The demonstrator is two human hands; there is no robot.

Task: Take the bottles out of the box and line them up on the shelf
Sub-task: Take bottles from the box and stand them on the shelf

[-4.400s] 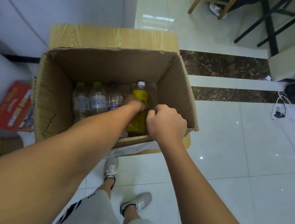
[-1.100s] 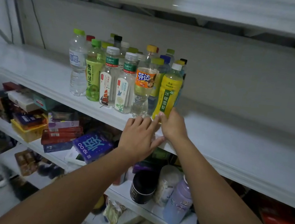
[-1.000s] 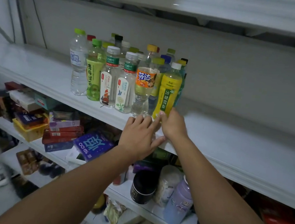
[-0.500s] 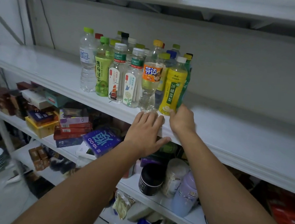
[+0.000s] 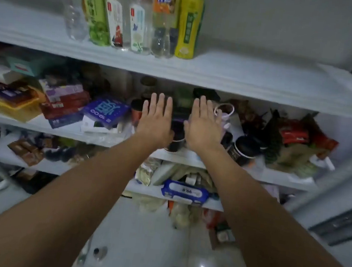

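Note:
Several bottles stand in a row on the white shelf [image 5: 233, 74] at the top of the view, their caps cut off by the frame. The yellow bottle [image 5: 189, 24] ends the row on the right, beside an orange-labelled bottle [image 5: 163, 18]. A clear water bottle [image 5: 72, 7] ends it on the left. My left hand [image 5: 156, 117] and my right hand [image 5: 204, 123] hang side by side below the shelf edge, fingers straight, holding nothing. The cardboard box is out of view.
Lower shelves hold a purple box [image 5: 105, 111], red and yellow packets [image 5: 14, 102], dark jars [image 5: 245, 149] and a blue wipes pack [image 5: 185, 192]. White tiled floor [image 5: 146, 240] lies below. The bottle shelf is bare to the right of the yellow bottle.
Both hands have come off the shelf edge and dropped below it, away from the yellow bottle. The view has tilted down toward the lower shelves and floor.

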